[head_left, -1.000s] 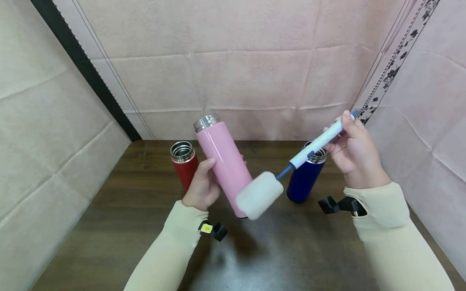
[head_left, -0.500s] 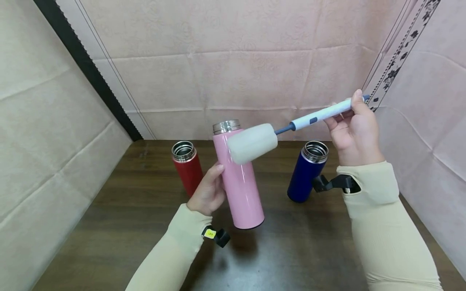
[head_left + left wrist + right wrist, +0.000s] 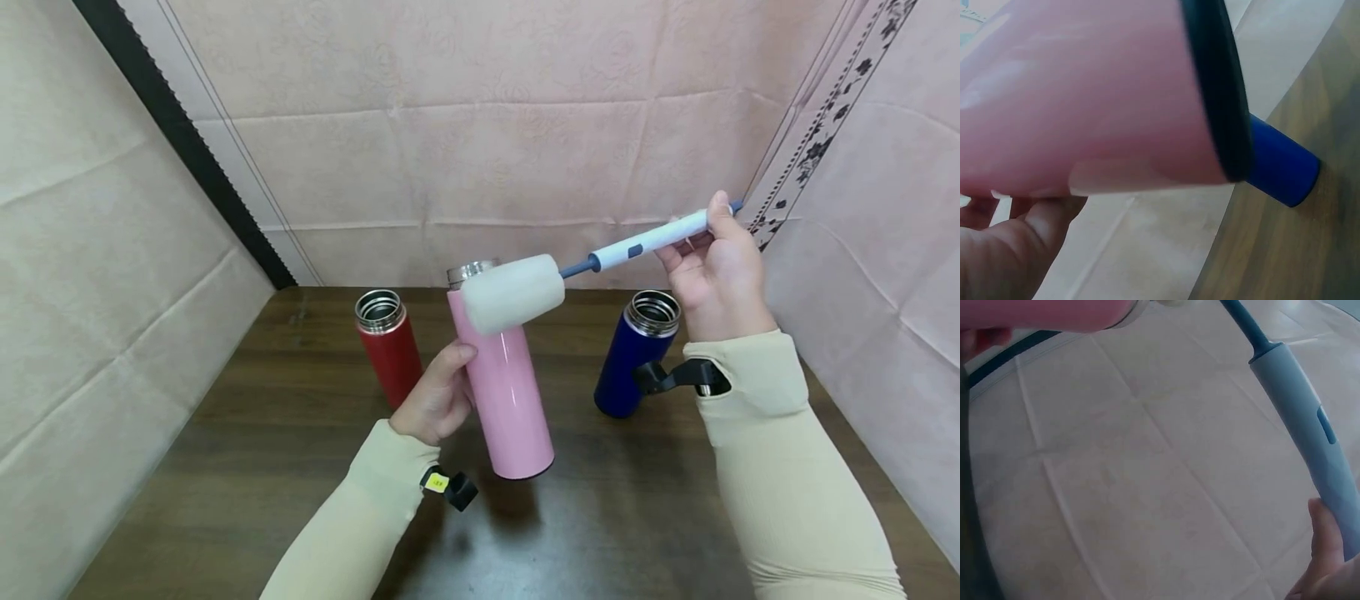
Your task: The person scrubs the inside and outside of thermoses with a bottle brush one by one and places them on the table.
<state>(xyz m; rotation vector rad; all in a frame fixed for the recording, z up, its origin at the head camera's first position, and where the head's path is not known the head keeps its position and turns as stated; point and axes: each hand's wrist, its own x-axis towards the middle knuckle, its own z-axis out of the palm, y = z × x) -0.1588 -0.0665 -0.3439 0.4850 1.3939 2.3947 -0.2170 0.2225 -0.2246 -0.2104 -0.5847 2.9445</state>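
A yellow label (image 3: 437, 482) sits on the left wrist, its lettering too small to read. The left hand (image 3: 438, 402) grips the tilted pink bottle (image 3: 517, 417) from nine o'clock above the table (image 3: 600, 525), thumb showing, other fingers mostly hidden. At two o'clock the right hand (image 3: 720, 279) pinches the brush (image 3: 622, 252) by its handle; its white sponge (image 3: 513, 294) masks part of the bottle's neck, contact unclear. The red bottle (image 3: 391, 354) stands at ten o'clock, the blue bottle (image 3: 624, 362) at three, partly behind a black wrist mount (image 3: 663, 377)
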